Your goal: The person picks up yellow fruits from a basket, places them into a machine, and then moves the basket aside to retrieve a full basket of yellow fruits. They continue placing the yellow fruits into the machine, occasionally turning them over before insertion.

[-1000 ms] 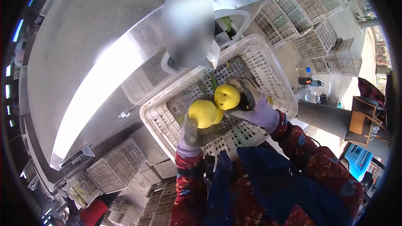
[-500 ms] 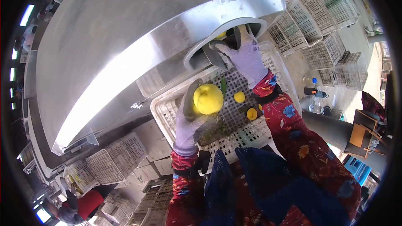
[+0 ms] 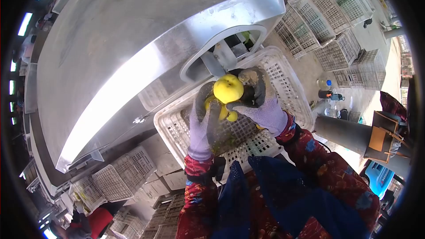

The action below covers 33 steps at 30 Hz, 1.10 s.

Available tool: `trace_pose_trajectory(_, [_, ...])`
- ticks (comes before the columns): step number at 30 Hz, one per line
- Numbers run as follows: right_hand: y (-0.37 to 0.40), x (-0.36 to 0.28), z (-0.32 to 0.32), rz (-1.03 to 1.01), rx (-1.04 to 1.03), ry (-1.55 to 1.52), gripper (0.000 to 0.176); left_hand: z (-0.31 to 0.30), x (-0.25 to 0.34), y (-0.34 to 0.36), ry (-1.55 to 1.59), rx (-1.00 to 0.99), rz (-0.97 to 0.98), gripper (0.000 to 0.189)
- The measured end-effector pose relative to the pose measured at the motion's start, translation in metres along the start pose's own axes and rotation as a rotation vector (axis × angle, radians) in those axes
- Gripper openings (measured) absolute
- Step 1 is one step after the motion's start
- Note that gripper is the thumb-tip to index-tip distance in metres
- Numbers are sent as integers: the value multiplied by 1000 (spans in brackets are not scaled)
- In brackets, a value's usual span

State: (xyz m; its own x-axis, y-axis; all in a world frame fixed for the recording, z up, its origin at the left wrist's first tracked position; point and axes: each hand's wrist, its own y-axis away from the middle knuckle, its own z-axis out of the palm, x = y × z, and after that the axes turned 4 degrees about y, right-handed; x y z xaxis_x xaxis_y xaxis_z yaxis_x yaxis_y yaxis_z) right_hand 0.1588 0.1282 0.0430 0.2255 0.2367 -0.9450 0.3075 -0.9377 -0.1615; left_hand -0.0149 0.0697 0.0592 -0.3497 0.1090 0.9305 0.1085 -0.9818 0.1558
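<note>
A round yellow fruit (image 3: 228, 89) is held between my two gloved hands, above a white plastic crate (image 3: 177, 144). My left hand (image 3: 205, 115) is curled round its left side, with more yellow fruit (image 3: 214, 105) by the fingers. From the right, my right hand (image 3: 261, 104) closes on the same fruit, its dark-coated fingers bent. A small yellow piece (image 3: 232, 116) shows just below. Directly above the hands is the metal machine's oval opening (image 3: 223, 55), with grey blades inside.
The large metal housing (image 3: 133, 31) fills the upper left. Stacked white crates (image 3: 310, 22) stand at upper right, and more crates (image 3: 113, 179) at lower left. Bottles (image 3: 330, 94) stand on the floor at right. Another person (image 3: 97, 221) shows at bottom left.
My right hand has come out of the machine's opening and moved down to the fruit. My left hand has raised the fruit slightly up and to the right. The view has shifted a little.
</note>
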Motion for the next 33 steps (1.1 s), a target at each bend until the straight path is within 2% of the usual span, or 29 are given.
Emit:
trace_pose_trajectory(3, [-25, -4, 3, -153, 53, 147, 72, -4, -2, -6, 70, 72, 57, 50])
trace_pose_trajectory(4, [-32, -10, 4, -74, 31, 261, 65, -7, -3, -4, 296, 101, -39, 58])
trace_pose_trajectory(7, [-65, 11, 18, -46, 17, 514, 60, -25, -17, 2, 616, 31, -28, 70])
trace_pose_trajectory(8, [-81, 15, 22, -48, -1, 618, 60, -23, -15, 3, 664, 56, -31, 81])
trace_pose_trajectory(9, [-95, 17, 27, -60, 17, 696, 59, -20, -11, 5, 624, 102, -52, 81])
trace_pose_trajectory(11, [-107, 10, 15, -91, -25, 636, 60, -16, -3, 10, 539, 180, -104, 82])
trace_pose_trajectory(14, [-98, -2, -6, -135, 61, 401, 60, -16, -6, 11, 394, 128, -37, 76])
trace_pose_trajectory(17, [-49, -32, -24, -93, -215, 181, 66, -8, -5, 9, 252, 133, 37, 73])
trace_pose_trajectory(19, [-22, -31, -10, -265, -222, 276, 70, 0, -5, 10, 178, 146, 77, 71])
trace_pose_trajectory(20, [-13, -28, -3, -352, -221, 324, 72, 4, -3, 7, 322, 74, 30, 70])
trace_pose_trajectory(23, [2, -21, 13, -154, -53, 228, 75, 16, -9, 1, 324, 85, 26, 69])
trace_pose_trajectory(24, [0, -20, 13, -176, -48, 280, 74, 15, -11, -1, 333, 45, 40, 66])
trace_pose_trajectory(27, [-16, -9, 16, -125, 58, 337, 73, 16, -13, -2, 416, 174, 121, 63])
trace_pose_trajectory(28, [-27, -7, 16, -92, 63, 359, 70, 4, -23, 1, 371, 124, 156, 63])
trace_pose_trajectory(33, [-63, 13, 33, -29, 79, 452, 68, -38, -51, 24, 341, 193, 98, 60])
